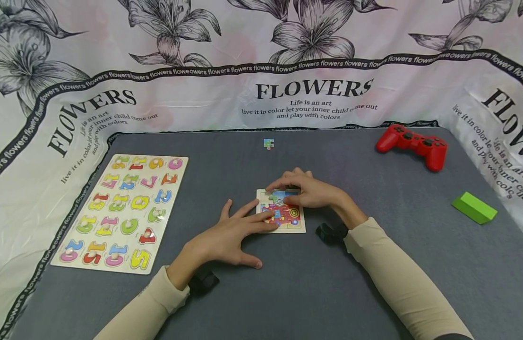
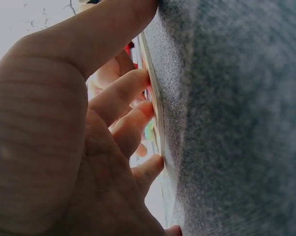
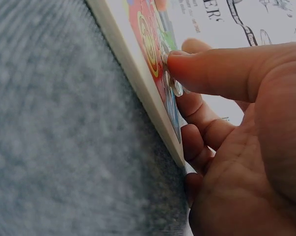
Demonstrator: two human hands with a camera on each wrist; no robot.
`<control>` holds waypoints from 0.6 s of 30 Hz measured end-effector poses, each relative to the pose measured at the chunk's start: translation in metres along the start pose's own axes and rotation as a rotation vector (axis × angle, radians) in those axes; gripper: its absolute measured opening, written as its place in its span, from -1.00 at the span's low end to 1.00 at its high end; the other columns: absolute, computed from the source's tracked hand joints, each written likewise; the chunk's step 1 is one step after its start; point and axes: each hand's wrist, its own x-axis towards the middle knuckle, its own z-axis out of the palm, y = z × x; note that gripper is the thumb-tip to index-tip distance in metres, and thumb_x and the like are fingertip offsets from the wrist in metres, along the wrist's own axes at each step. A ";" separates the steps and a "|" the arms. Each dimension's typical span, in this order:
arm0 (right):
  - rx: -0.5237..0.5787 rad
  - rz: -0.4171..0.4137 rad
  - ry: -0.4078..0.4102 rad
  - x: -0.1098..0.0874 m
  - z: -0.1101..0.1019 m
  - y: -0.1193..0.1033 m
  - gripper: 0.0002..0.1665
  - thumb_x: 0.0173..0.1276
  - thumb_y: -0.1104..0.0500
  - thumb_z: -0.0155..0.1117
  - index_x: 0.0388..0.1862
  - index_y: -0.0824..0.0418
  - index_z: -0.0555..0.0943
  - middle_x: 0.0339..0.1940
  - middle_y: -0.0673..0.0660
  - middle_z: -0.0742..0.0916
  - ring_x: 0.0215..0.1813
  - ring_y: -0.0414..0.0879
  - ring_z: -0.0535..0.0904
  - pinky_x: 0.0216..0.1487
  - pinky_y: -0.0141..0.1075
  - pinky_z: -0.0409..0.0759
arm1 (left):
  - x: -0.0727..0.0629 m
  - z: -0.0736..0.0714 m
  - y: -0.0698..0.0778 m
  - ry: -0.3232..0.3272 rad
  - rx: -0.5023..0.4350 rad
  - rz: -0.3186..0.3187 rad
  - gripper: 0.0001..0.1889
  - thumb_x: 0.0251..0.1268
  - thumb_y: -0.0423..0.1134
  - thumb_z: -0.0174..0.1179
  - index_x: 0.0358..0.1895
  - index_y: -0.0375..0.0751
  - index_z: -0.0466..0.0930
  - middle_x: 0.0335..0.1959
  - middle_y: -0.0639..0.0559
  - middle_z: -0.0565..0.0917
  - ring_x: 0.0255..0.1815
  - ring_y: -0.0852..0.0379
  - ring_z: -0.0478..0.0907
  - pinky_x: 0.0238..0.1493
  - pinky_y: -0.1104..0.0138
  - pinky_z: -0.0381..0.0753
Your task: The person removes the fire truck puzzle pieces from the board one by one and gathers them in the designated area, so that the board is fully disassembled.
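Observation:
A small jigsaw puzzle (image 1: pixel 294 225) with a red vehicle picture in a pale tray lies flat on the table. Straight, spread fingers of my left hand (image 1: pixel 229 238) rest on its left side and picture; the thumb points away near the table. From the far side, my right hand (image 1: pixel 314 189) curves over the upper part of the puzzle. In the right wrist view, the thumb is at a raised, tilted puzzle piece (image 3: pixel 176 87), pinched against the fingers behind it. Those fingers partly cover the tray's far edge. A loose puzzle piece (image 1: pixel 268 143) lies beyond the puzzle, near the table's back edge.
To the left lies a white number board (image 1: pixel 167 210) with colourful knobbed numerals. A red game controller (image 1: pixel 412 145) sits at the back right, and a green block (image 1: pixel 475 208) at the right. Flower-printed sheeting (image 1: pixel 193 101) borders the grey table (image 1: pixel 282 297).

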 end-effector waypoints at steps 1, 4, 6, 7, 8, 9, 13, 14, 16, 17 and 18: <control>0.014 0.008 0.007 0.000 0.000 0.000 -0.52 0.40 0.26 0.32 0.27 -0.03 0.65 0.00 0.00 0.67 -0.12 -0.05 0.27 -0.09 -0.09 -0.02 | 0.000 0.000 0.000 0.001 0.000 0.000 -0.11 0.08 0.24 0.47 0.53 0.32 0.32 0.66 0.29 0.13 0.74 -0.04 -0.25 0.44 -0.48 -0.47; 0.061 0.032 0.024 -0.001 0.000 0.001 -0.59 0.40 0.24 0.35 0.20 0.02 0.66 -0.01 0.02 0.66 -0.11 -0.05 0.28 -0.07 -0.10 -0.02 | 0.000 0.001 0.000 0.005 0.000 0.002 -0.11 0.07 0.24 0.48 0.53 0.31 0.33 0.66 0.29 0.14 0.74 -0.03 -0.25 0.44 -0.48 -0.45; 0.074 0.038 0.029 -0.001 -0.001 0.001 -0.64 0.40 0.23 0.36 0.16 0.03 0.67 -0.03 0.04 0.65 -0.10 -0.05 0.29 -0.06 -0.10 -0.01 | 0.000 0.001 0.000 0.006 0.000 0.002 -0.11 0.07 0.24 0.48 0.53 0.30 0.33 0.66 0.29 0.14 0.74 -0.03 -0.25 0.44 -0.48 -0.45; 0.078 0.037 0.029 -0.001 -0.001 0.001 -0.65 0.40 0.22 0.36 0.15 0.04 0.68 -0.02 0.04 0.65 -0.09 -0.05 0.30 -0.06 -0.09 0.00 | 0.000 0.001 0.000 0.007 -0.001 0.002 -0.11 0.07 0.24 0.48 0.53 0.30 0.33 0.66 0.29 0.14 0.74 -0.03 -0.24 0.44 -0.49 -0.44; 0.080 0.034 0.029 -0.001 -0.002 0.001 -0.66 0.40 0.22 0.37 0.14 0.03 0.68 -0.03 0.04 0.65 -0.09 -0.04 0.30 -0.05 -0.09 0.01 | 0.000 0.001 0.001 0.006 -0.001 0.002 -0.11 0.07 0.24 0.48 0.53 0.30 0.33 0.66 0.29 0.14 0.74 -0.03 -0.25 0.44 -0.48 -0.45; 0.081 0.031 0.027 -0.001 -0.002 0.001 -0.66 0.40 0.22 0.36 0.14 0.03 0.69 -0.03 0.04 0.65 -0.08 -0.04 0.31 -0.04 -0.09 0.01 | 0.000 0.001 0.001 0.005 -0.002 0.001 -0.11 0.07 0.24 0.48 0.53 0.30 0.33 0.66 0.29 0.14 0.74 -0.04 -0.25 0.44 -0.48 -0.45; 0.095 0.019 0.019 -0.001 -0.002 0.005 -0.65 0.41 0.23 0.35 0.14 0.01 0.69 -0.06 0.01 0.65 -0.06 -0.03 0.32 -0.01 -0.07 0.02 | -0.001 0.000 0.001 0.001 -0.002 -0.003 -0.11 0.07 0.24 0.48 0.53 0.29 0.33 0.66 0.28 0.14 0.74 -0.04 -0.25 0.44 -0.48 -0.45; 0.101 0.018 0.017 -0.001 -0.002 0.006 -0.65 0.41 0.23 0.35 0.15 0.01 0.69 -0.07 0.01 0.65 -0.06 -0.03 0.32 0.00 -0.07 0.02 | -0.001 0.000 0.001 0.001 -0.002 -0.004 -0.11 0.07 0.24 0.48 0.53 0.30 0.33 0.66 0.28 0.14 0.74 -0.04 -0.25 0.44 -0.48 -0.45; 0.112 0.021 0.015 0.000 -0.002 0.008 -0.65 0.42 0.23 0.35 0.15 0.01 0.70 -0.10 0.01 0.65 -0.07 -0.02 0.33 0.02 -0.07 0.05 | -0.001 0.000 0.001 0.002 -0.001 -0.003 -0.11 0.07 0.24 0.48 0.53 0.30 0.33 0.66 0.28 0.14 0.74 -0.04 -0.25 0.44 -0.48 -0.45; 0.117 0.023 0.014 0.000 -0.002 0.008 -0.65 0.42 0.23 0.35 0.15 0.01 0.70 -0.12 0.02 0.65 -0.07 -0.02 0.34 0.02 -0.08 0.08 | 0.000 0.001 0.001 0.003 -0.001 -0.001 -0.11 0.07 0.24 0.48 0.53 0.30 0.33 0.66 0.29 0.13 0.74 -0.04 -0.25 0.44 -0.48 -0.45; 0.122 0.024 0.013 -0.001 -0.003 0.009 -0.65 0.42 0.23 0.35 0.15 0.01 0.70 -0.13 0.02 0.65 -0.07 -0.02 0.34 0.03 -0.09 0.11 | 0.000 0.001 0.001 0.003 0.000 -0.001 -0.11 0.08 0.24 0.48 0.53 0.30 0.32 0.66 0.29 0.13 0.74 -0.04 -0.25 0.44 -0.48 -0.45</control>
